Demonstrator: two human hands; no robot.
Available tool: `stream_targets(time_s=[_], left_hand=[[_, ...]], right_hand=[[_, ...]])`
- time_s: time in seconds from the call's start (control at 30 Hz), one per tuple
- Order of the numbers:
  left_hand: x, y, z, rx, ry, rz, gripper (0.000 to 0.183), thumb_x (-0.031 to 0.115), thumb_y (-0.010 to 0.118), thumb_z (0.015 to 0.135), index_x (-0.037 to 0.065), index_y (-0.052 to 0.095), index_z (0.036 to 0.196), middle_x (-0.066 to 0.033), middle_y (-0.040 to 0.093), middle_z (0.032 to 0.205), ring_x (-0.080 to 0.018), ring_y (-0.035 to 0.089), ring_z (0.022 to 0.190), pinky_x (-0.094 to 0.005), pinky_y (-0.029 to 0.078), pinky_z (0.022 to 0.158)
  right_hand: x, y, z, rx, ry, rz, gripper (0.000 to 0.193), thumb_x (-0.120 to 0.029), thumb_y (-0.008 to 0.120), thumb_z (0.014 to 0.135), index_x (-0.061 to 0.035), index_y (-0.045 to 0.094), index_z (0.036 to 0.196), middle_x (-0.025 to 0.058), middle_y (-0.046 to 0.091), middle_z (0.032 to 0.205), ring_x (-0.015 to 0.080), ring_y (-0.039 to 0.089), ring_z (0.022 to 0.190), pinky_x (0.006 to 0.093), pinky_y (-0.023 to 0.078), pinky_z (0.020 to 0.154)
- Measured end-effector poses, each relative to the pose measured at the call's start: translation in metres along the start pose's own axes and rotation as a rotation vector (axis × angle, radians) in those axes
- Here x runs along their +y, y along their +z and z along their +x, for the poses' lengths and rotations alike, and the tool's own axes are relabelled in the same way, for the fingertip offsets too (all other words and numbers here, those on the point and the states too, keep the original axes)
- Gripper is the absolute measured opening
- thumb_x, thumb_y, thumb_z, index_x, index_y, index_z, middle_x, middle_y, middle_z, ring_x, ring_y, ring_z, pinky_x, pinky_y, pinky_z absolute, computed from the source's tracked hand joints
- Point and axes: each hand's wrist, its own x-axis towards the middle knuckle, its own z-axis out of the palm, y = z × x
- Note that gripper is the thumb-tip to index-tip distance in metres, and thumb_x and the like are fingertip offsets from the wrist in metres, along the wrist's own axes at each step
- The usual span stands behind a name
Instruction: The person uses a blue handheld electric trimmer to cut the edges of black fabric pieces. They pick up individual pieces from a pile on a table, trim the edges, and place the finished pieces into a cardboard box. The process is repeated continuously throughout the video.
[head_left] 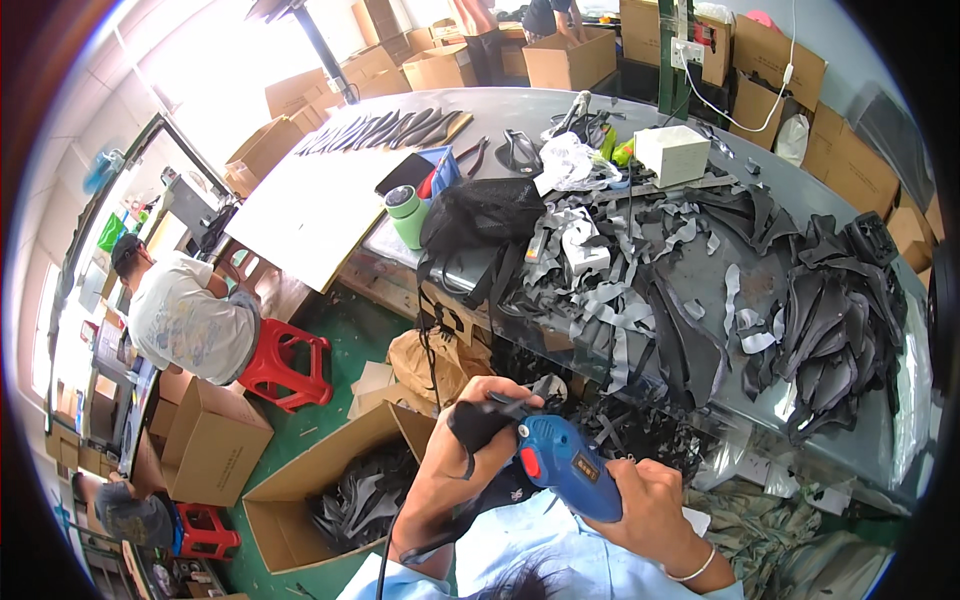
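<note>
My right hand (652, 508) is wrapped round the body of a blue handheld power tool (572, 462) with a red button and a small dark panel. The tool's front end points up and left, close to my left hand (448, 468). Pinched in my left fingers is a black piece of sheet material (476, 424), part of which drapes over the hand. Where the tool's tip meets the piece is hard to make out. Both hands are in front of my light blue top, at the near side of the grey table (765, 255).
Grey scraps (610, 300) and a pile of black shaped pieces (835, 320) cover much of the table, beside a black bag (485, 215) and green cup (405, 215). An open carton (290, 525) holds black pieces. A person (190, 305) sits on a red stool (285, 365) leftward.
</note>
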Motion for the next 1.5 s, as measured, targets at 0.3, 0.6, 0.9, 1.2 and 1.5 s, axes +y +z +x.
stream_targets(time_s=[0.3, 0.6, 0.9, 1.2, 1.5], left_hand=[[0.001, -0.014, 0.005, -0.331, 0.144, 0.486, 0.032, -0.002, 0.056, 0.070, -0.002, 0.054, 0.103, -0.0151, 0.059, 0.097, -0.0302, 0.060, 0.089, -0.0325, 0.046, 0.082], [-0.015, 0.029, 0.000, -0.655, -0.422, -0.169, 0.065, 0.012, 0.064, 0.082, 0.001, 0.029, 0.136, -0.0103, 0.048, 0.124, -0.0151, 0.046, 0.113, -0.0298, 0.034, 0.098], [-0.081, 0.083, -0.016, -0.260, -0.196, -0.337, 0.049, 0.037, 0.050, 0.091, 0.003, 0.044, 0.124, -0.0151, 0.056, 0.111, -0.0284, 0.056, 0.105, -0.0435, 0.048, 0.085], [-0.039, 0.052, 0.004, 0.403, 0.131, -0.850, 0.040, 0.026, 0.054, 0.086, 0.004, 0.043, 0.117, -0.0137, 0.055, 0.108, -0.0240, 0.057, 0.098, -0.0394, 0.050, 0.081], [-0.039, 0.046, -0.003, 0.471, 0.313, -0.676, 0.042, 0.023, 0.056, 0.082, 0.000, 0.043, 0.115, -0.0169, 0.055, 0.101, -0.0257, 0.059, 0.088, -0.0388, 0.051, 0.078]], right_hand=[[-0.004, -0.005, 0.006, -0.004, -0.046, 0.055, 0.041, -0.020, 0.079, 0.063, -0.0008, 0.053, 0.089, 0.0066, 0.057, 0.058, 0.0225, 0.059, 0.049, 0.0316, 0.046, 0.051], [0.011, -0.012, 0.025, 0.101, 0.322, 0.459, 0.043, -0.018, 0.078, 0.067, -0.0044, 0.050, 0.097, 0.0108, 0.063, 0.072, 0.0226, 0.064, 0.064, 0.0306, 0.051, 0.060], [0.021, -0.022, 0.030, 0.449, 0.528, 0.706, 0.040, -0.011, 0.077, 0.071, -0.0018, 0.048, 0.096, 0.0074, 0.063, 0.079, 0.0121, 0.062, 0.069, 0.0273, 0.050, 0.067], [0.017, 0.000, -0.005, 0.174, 0.311, -0.015, 0.058, -0.035, 0.085, 0.059, -0.0015, 0.050, 0.092, 0.0123, 0.060, 0.069, 0.0287, 0.061, 0.059, 0.0357, 0.048, 0.056], [0.009, 0.007, -0.002, 0.107, 0.189, -0.052, 0.054, -0.036, 0.083, 0.062, -0.0011, 0.051, 0.089, 0.0110, 0.060, 0.067, 0.0272, 0.060, 0.056, 0.0360, 0.047, 0.054]])
